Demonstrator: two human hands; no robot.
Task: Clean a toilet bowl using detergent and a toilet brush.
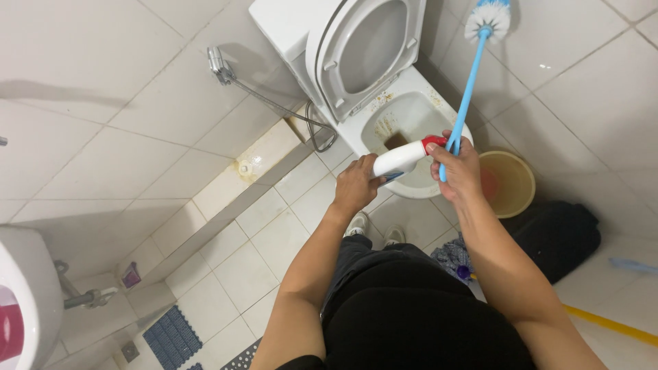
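My left hand [355,183] grips the body of a white cleaner bottle [397,159] with a red cap [433,142], held level over the toilet bowl [411,116]. My right hand [458,168] holds the blue handle of a toilet brush [466,96] while its fingers touch the red cap. The brush's white and blue bristle head [488,19] points up toward the wall. The toilet's seat and lid [367,51] are raised, and brown stains show inside the bowl.
A spray hose [274,103] hangs on the tiled wall left of the toilet. A yellow bucket [507,183] and a dark bag [555,233] sit on the right. A washbasin [24,301] is at lower left, and a blue mat [171,337] lies on the floor.
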